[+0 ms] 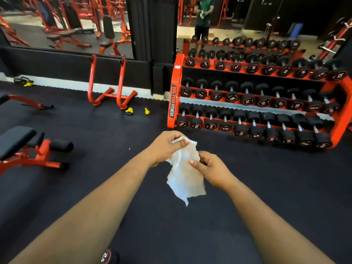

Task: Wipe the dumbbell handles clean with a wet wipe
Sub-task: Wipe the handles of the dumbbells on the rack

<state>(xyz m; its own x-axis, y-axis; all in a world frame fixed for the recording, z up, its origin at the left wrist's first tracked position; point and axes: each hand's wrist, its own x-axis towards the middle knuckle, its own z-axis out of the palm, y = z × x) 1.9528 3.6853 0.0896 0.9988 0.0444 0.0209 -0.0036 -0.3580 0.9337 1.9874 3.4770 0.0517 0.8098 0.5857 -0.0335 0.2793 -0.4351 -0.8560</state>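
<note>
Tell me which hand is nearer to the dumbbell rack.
Right. The right hand pinches the wet wipe's right edge, on the side toward the dumbbell rack. The left hand grips the wipe's top, slightly farther left of the rack.

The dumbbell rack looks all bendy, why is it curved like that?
In the head view, the wide-angle lens bows the red dumbbell rack near the frame's edge; the wet wipe, held in both hands near the middle, shows little bending.
</note>
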